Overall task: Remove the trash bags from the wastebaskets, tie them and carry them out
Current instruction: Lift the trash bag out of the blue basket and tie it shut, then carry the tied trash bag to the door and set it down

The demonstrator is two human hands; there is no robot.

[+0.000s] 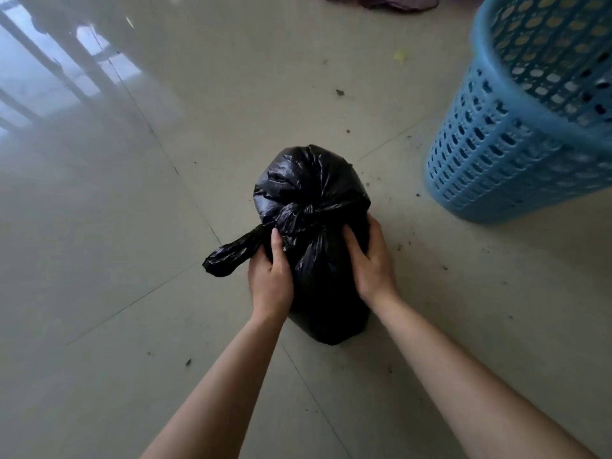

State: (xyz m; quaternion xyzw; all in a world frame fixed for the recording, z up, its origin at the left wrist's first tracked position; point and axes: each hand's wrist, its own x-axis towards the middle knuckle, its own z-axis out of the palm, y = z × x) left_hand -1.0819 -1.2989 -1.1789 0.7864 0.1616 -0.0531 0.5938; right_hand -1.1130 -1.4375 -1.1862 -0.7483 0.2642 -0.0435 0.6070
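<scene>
Tying stage, knot complete. A black trash bag (314, 180) stands upright on the tiled floor (132, 226), clear of its container. Its neck is gathered into a knot (299, 212) on top, and a twisted tail (231, 253) of plastic sticks out toward 8 o'clock. The person's left hand (270, 279) clasps the bag's flank at 9 o'clock, just under the tail, with the thumb laid up the front face. Its fingers pass round the side out of sight, so their curl is inferred from the clasp. The right hand (372, 263) clasps the flank at 3 o'clock, with the thumb on the front and the fingers (376, 228) curled round the plastic beside the knot. Both hands therefore hold the bag, and neither holds the tail. The blue perforated wastebasket (516, 137) is at 2 o'clock from the bag and well apart from it. It appears tilted and blurred, and no liner is visible in it. Small scraps of debris (340, 92) dot the tiles around 12 to 4 o'clock, and a purplish cloth (397, 0) lies at the far edge near 1 o'clock. By this reading the removal and the tying are done for this bag, and the carrying out is not yet begun. The next move probably calls for a regrip at the knot or tail and a straight lift. The thin film could tear if the load is heavy.
</scene>
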